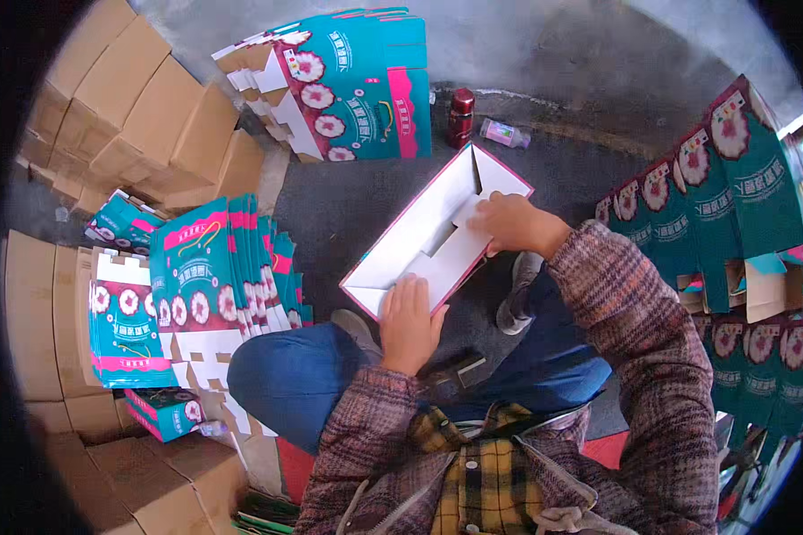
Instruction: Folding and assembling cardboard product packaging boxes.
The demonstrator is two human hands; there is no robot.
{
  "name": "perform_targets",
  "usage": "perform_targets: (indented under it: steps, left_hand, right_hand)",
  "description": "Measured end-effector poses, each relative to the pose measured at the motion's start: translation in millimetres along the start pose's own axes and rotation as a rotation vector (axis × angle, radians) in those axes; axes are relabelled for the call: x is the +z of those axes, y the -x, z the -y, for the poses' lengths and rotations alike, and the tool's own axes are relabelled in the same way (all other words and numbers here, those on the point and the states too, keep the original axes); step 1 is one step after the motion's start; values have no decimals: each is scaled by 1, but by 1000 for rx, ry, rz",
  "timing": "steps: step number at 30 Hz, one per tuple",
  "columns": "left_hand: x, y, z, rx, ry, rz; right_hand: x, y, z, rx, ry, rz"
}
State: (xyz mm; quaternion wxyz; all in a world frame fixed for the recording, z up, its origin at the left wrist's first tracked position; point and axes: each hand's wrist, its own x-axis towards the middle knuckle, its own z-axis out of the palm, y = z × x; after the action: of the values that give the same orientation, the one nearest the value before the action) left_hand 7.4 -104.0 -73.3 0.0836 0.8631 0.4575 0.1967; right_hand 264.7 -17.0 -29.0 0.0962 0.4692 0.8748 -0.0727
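Observation:
An open carton (467, 259), white inside with a thin pink edge, is tilted in front of me above my knees. White flaps with a notched gap lie folded inward across its opening. My left hand (409, 323) grips its near left end, fingers over the white flap and thumb at the outer edge. At the far right end my right hand (511, 223) has its bent fingers on a flap, closed on the carton. The undersides of both hands are hidden.
Flat teal and pink cartons (192, 267) stand stacked at my left, with more (357, 89) ahead. Brown boxes (138, 98) pile up far left. Made-up teal cartons (749, 178) line the right. A red flask (460, 118) and a plastic bottle (505, 134) are beyond the carton.

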Motion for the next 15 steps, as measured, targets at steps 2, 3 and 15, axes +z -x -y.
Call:
perform_targets:
  steps: [2,3,15]
  left_hand:
    - [2,0,1,11,3,-1]
    - [2,1,1,17,0,-13]
    - [-8,11,78,-779,993,-488]
  right_hand:
    - [5,-2,-3,-1,0,38]
    - [7,-3,-4,3,11,46]
    - [-13,-2,-51,442,-505,-530]
